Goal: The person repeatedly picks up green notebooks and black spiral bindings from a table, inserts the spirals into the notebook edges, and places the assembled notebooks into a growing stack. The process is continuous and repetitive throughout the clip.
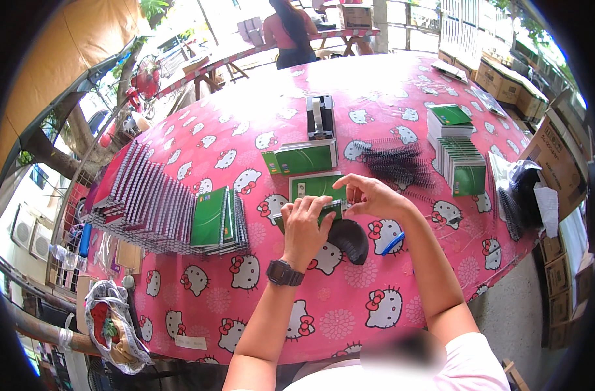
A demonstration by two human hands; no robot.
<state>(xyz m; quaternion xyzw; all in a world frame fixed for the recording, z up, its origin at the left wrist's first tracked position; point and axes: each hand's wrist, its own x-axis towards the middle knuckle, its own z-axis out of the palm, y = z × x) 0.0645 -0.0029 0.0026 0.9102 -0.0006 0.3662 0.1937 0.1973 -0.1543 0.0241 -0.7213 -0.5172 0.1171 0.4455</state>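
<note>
A small green notebook (333, 210) is held over the table, with my left hand (302, 225) gripping it, fingers over its top and thumb on the near side. At its right end my right hand (373, 197) has thumb and index finger curled together in a pinch; whatever is between them is too small to make out. Just beyond lies another green cover (313, 186), partly hidden by my hands. A black curved object (351, 241) rests right below the notebook. To its right is a blue pen-like tool (394, 243).
Green pages stand by a tape dispenser (321, 117). Black spiral coils (398, 163) lie right of them, near stacked green notebooks (468, 179). A long row of spiral notebooks (147, 202) fills the left, ending in green ones (209, 218). Cardboard boxes (552, 156) flank the right; a person (289, 32) stands beyond.
</note>
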